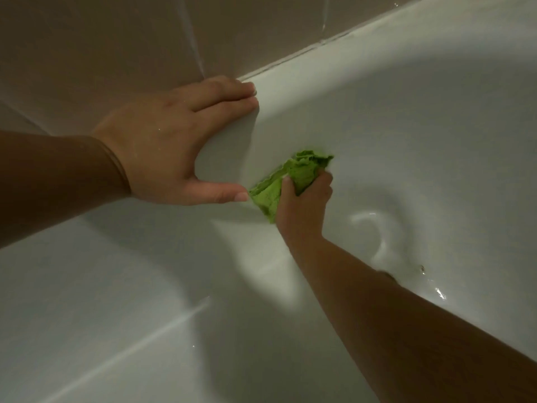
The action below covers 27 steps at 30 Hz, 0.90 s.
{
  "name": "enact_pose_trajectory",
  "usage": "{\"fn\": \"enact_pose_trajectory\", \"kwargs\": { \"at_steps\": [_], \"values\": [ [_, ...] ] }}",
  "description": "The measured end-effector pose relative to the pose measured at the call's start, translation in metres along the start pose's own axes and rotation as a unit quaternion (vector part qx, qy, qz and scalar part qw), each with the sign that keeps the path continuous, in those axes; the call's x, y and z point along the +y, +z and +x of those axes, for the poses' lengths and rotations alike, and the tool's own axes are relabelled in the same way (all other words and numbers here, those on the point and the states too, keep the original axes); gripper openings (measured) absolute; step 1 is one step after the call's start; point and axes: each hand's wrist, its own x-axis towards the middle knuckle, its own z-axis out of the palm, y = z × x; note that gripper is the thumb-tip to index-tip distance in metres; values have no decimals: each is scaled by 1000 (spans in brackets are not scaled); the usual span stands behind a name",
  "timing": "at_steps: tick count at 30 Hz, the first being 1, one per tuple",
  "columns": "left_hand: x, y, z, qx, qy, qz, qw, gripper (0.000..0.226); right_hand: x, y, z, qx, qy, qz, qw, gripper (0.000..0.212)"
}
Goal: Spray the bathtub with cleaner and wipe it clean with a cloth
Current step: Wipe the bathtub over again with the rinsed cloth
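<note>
Wiping step is in hand. The right hand (302,205) grips a bunched green cloth (286,181), fingers curled round it and thumb along its near side, and presses it against the inner wall of the white bathtub (406,141), just below the rim at the tub's far left corner. The cloth's long axis runs from lower left to upper right, roughly in line with the wall it bears on; its loose edges stick out above the fingers and to the left of the thumb.

The left hand (174,141) rests flat on the tub rim, fingers straight and together toward the tiled wall (116,39), thumb spread wide down over the rim's inner edge. It holds nothing and, in my judgement, serves as a brace. The thumb tip lies just beside the cloth's left edge; contact cannot be confirmed.

Relation governing the next stroke: unwiped basin lies to the right of and below the cloth, toward the tub floor, where water droplets show near the right forearm. The right hand is the nearer to it and already carries the cloth; a stroke leftward would run into the left thumb.

No spray bottle is in view.
</note>
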Motion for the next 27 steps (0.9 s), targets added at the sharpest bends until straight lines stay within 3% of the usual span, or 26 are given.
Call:
{"fn": "enact_pose_trajectory", "kwargs": {
  "at_steps": [3, 5, 8, 11, 15, 17, 19, 23, 27],
  "values": [
    [-2, 1, 3, -8, 3, 1, 1000, 107, 23, 21, -16, -43, 61, 18, 997, 50],
    [-1, 1, 5, -7, 3, 4, 1000, 106, 31, 26, -21, -61, 43, 41, 996, 43],
    [2, 1, 8, -3, 6, -4, 1000, 105, 41, 11, 6, -2, -14, 22, 1000, 50],
    [1, 3, 11, -2, 10, -5, 1000, 104, 63, 2, 34, 38, 40, 5, 998, 56],
    [1, 3, 15, 1, 11, -1, 1000, 105, 96, 20, 17, -52, 129, -25, 990, 55],
    [1, 4, 18, 1, 20, -4, 1000, 105, 101, 19, 14, -83, 123, 0, 989, 45],
    [0, 6, 20, 9, 30, -3, 1000, 104, 101, 8, 26, -63, 87, 10, 994, 41],
    [-1, 8, 23, 15, 43, -8, 999, 103, 114, -11, 56, 13, 92, -73, 993, 53],
    [-1, 8, 26, 9, 41, -14, 999, 105, 123, 6, 41, -29, 165, -140, 976, 57]
  ]
}}
